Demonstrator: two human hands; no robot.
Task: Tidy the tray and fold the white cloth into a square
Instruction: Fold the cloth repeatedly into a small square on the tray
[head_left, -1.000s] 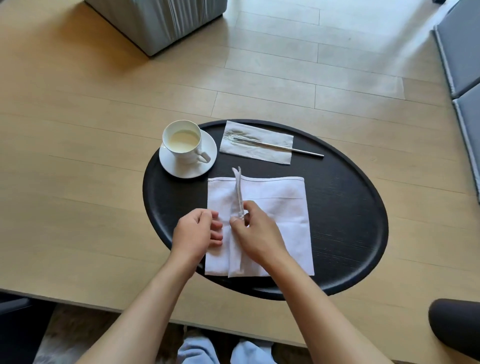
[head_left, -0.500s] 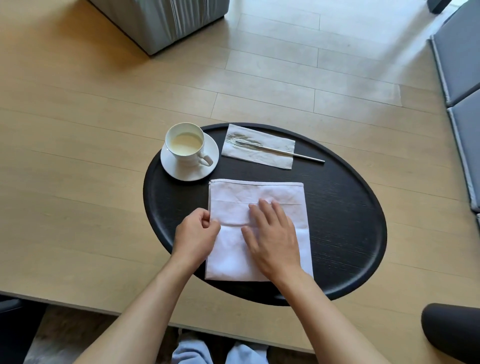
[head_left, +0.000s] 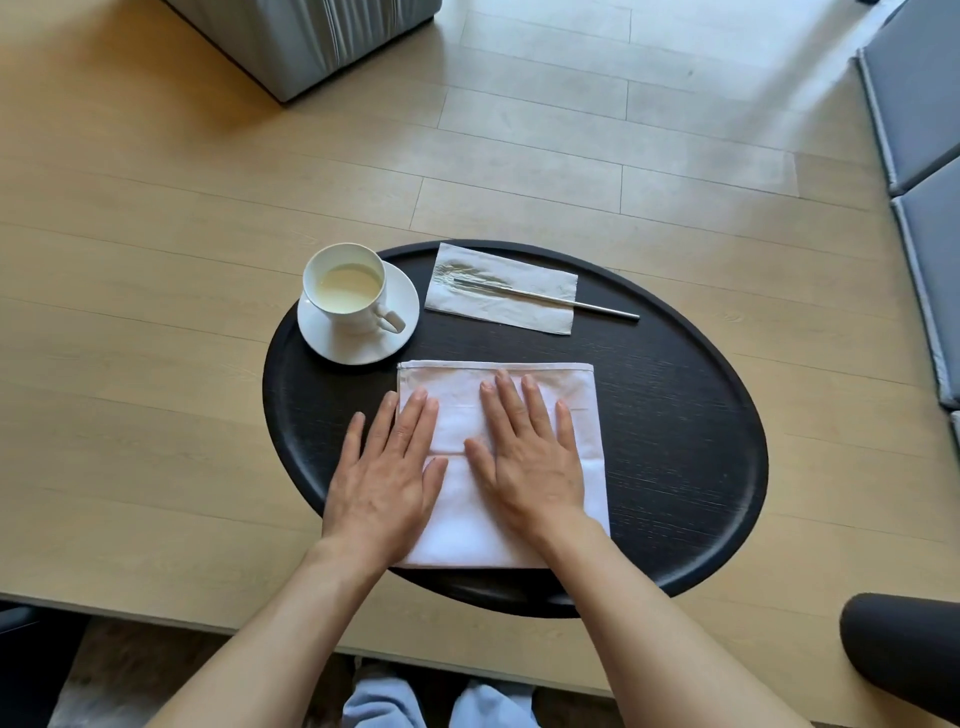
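A white cloth (head_left: 582, 395), folded into a near-square, lies flat on the near part of a black oval tray (head_left: 691, 431). My left hand (head_left: 387, 470) rests palm down with fingers spread on the cloth's left edge, partly on the tray. Beside it, my right hand (head_left: 530, 457) lies flat with fingers apart on the middle of the cloth. At the tray's far left a white cup (head_left: 345, 288) of pale liquid stands on a saucer (head_left: 400, 322). A paper napkin (head_left: 501, 296) with a metal utensil (head_left: 582, 305) on it lies at the far side.
The tray sits on a light wooden table (head_left: 156, 364) near its front edge. A grey upholstered block (head_left: 311, 36) stands beyond the table, grey cushions (head_left: 930, 130) lie at the right, and a dark rounded object (head_left: 904, 654) is at the lower right.
The raised fold of cloth was laid down flat. My right hand flattened on the cloth and slid forward; my left hand opened from a fist and now lies flat on the left edge.
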